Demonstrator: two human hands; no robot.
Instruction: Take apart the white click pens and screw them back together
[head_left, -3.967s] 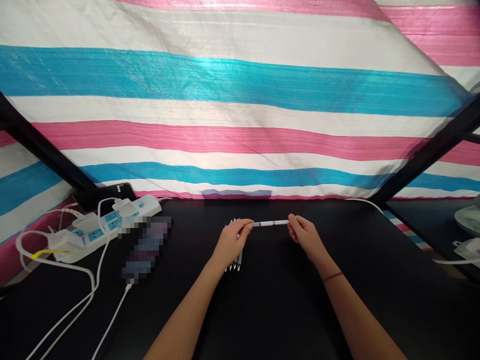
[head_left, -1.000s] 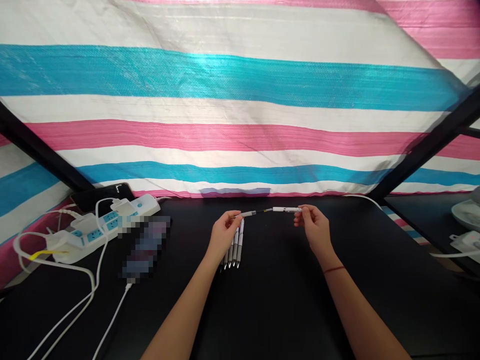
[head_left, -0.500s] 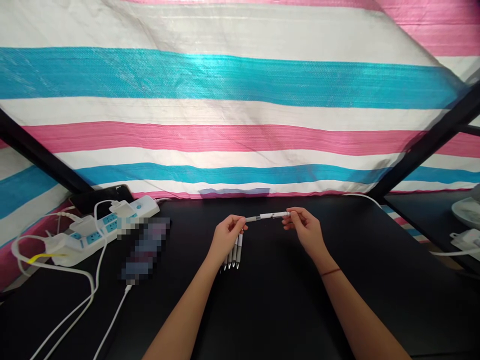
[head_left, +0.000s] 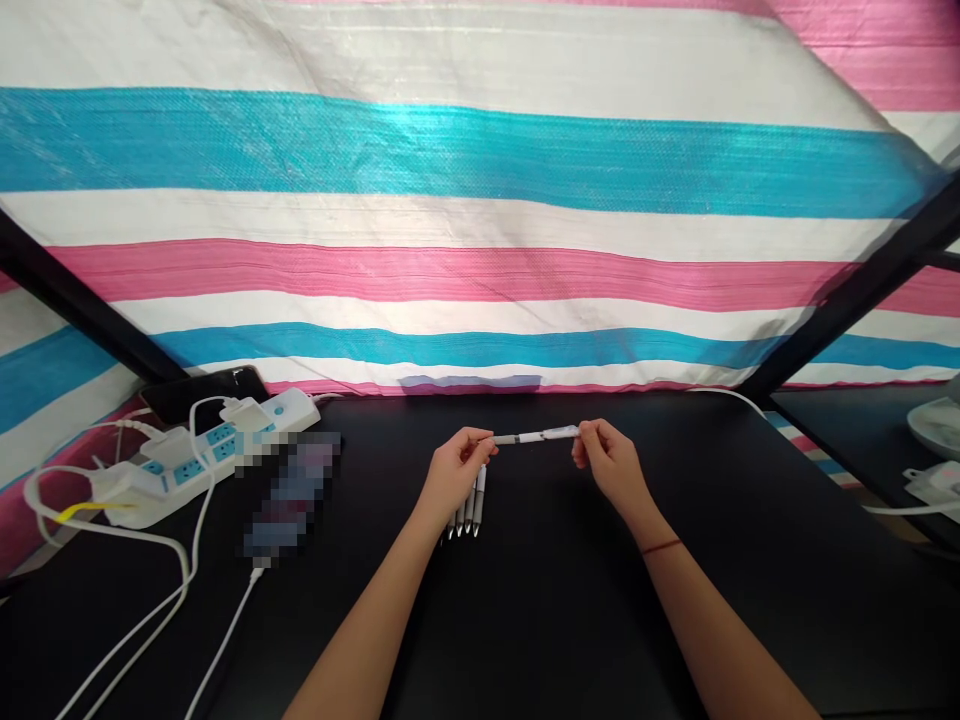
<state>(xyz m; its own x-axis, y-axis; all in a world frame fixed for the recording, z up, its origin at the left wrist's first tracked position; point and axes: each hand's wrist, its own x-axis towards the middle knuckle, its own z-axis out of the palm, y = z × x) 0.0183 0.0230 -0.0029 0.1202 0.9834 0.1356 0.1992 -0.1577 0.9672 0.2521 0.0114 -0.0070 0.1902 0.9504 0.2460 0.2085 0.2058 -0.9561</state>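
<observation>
A white and grey pen [head_left: 534, 436] is held level above the black table [head_left: 555, 600], one end in each hand. My left hand [head_left: 459, 465] pinches its grey end between thumb and fingers. At the white end, by the clip, my right hand [head_left: 609, 460] pinches it the same way. Several similar pens [head_left: 478, 508] lie side by side on the table just below my left hand, silver tips toward me. Their upper parts are partly hidden by that hand.
On the left stands a white power strip [head_left: 292, 412] with plugs and white cables. A black phone [head_left: 206, 395] leans behind it. A blurred-out phone [head_left: 289, 500] on a charging cable lies nearer. Striped sheeting [head_left: 480, 280] hangs behind the table between black frame bars [head_left: 810, 325].
The pen has turned about its length, so its clip now shows on top toward the right. Both hands stay at almost the same place, still pinching its ends.
</observation>
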